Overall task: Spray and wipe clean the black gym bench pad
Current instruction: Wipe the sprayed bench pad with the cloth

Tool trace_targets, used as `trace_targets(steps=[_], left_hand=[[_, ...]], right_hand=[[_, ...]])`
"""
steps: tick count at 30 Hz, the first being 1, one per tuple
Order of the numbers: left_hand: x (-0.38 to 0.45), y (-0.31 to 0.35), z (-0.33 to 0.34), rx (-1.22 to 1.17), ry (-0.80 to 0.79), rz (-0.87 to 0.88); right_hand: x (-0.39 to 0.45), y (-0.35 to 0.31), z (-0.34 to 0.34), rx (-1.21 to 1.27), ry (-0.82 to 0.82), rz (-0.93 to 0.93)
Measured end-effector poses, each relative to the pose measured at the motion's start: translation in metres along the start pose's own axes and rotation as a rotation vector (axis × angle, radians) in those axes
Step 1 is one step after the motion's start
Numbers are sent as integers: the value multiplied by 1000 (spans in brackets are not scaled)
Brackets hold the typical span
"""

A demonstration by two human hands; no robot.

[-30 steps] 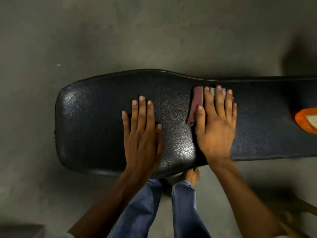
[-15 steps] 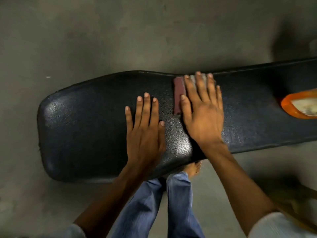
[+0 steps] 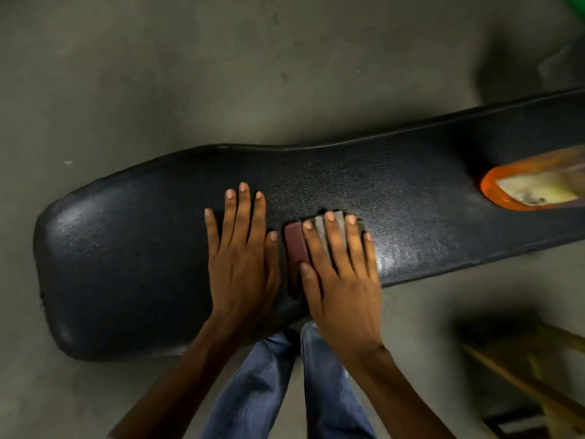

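Note:
The black gym bench pad [image 3: 133, 248] runs from the lower left to the right edge, its wide end on the left. My left hand [image 3: 243, 258] lies flat on the pad with fingers spread and holds nothing. My right hand [image 3: 342, 280] presses flat on a folded cloth [image 3: 296, 245], maroon at its left and grey under the fingertips, near the pad's front edge. The two hands are almost touching. An orange spray bottle [image 3: 506, 191] lies on the pad at the far right, blurred.
Grey concrete floor [image 3: 221, 74] surrounds the bench. My legs in blue jeans [image 3: 269, 391] stand at the pad's front edge. A wooden frame [image 3: 522, 384] sits at the lower right, and something green [image 3: 576, 7] shows in the top right corner.
My right hand has slid the cloth from the pad's far edge toward me and nearer my left hand. The left hand has stayed flat on the pad. The view has shifted.

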State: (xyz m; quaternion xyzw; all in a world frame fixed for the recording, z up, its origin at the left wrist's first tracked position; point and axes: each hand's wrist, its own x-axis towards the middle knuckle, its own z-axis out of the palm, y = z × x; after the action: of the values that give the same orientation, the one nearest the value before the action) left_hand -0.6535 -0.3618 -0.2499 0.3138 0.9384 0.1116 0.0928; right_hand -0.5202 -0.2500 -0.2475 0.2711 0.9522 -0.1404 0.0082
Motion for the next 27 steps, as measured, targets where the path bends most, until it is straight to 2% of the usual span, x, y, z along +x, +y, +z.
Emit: trace_targets(steps=[4,6,9,12,15,18,20,23,27], left_hand=[[3,17,1,-61,38,25],[8,32,7,-44,22,54],[14,44,12,19,-12,51],[15,43,11,-3,-1,37],[18,46,12,-21,25,47],[24,53,17,-1,24,71],[25,54,18,-2,32,69],[27,53,14,-66,46,54],[40,64,12,-110,66,69]], right_hand=[[25,38,-12,-13,114,285],[58,37,-15,-4,131,334],[73,24,-14,-18,89,201],[42,36,-16,-8,51,90],[29,63,-23,-8,59,156],[62,72,-25,-34,123,235],[93,64,-25,-42,146,219],[115,50,-24,-32,113,111],[88,60,-26,-24,46,-64]])
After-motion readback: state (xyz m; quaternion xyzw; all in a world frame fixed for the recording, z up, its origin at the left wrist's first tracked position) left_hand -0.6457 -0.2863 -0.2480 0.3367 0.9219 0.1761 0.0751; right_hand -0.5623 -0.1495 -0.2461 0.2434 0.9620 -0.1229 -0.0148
